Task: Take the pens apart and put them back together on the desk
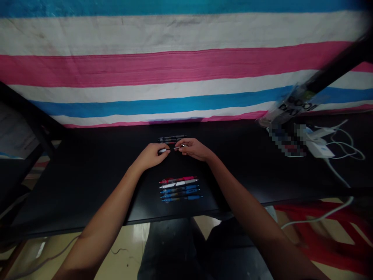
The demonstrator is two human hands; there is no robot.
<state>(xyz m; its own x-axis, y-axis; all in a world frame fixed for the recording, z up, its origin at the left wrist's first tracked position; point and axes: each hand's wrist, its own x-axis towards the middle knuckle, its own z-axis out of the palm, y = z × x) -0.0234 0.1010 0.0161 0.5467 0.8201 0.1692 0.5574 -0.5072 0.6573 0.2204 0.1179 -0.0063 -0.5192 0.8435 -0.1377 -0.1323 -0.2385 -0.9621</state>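
Observation:
My left hand (pixel 152 156) is closed round a white pen part (pixel 163 150), its end poking out past the fingertips. Facing it, my right hand (pixel 194 149) pinches a small, light-coloured pen piece (pixel 176 147), partly hidden by the fingers. A narrow gap separates the two pieces. Just behind the hands lie a few dark pens (pixel 171 138). Closer to me, a row of pens runs side by side: a red pen (pixel 179 180), a white pen (pixel 178 184) and several blue pens (pixel 182 192).
The black table (pixel 93 171) spans the view, with a striped sheet (pixel 145 70) behind it. To the right are a clear plastic bottle (pixel 291 105), a white power strip (pixel 320 149) and cables. A red stool (pixel 326 233) stands below the right front edge.

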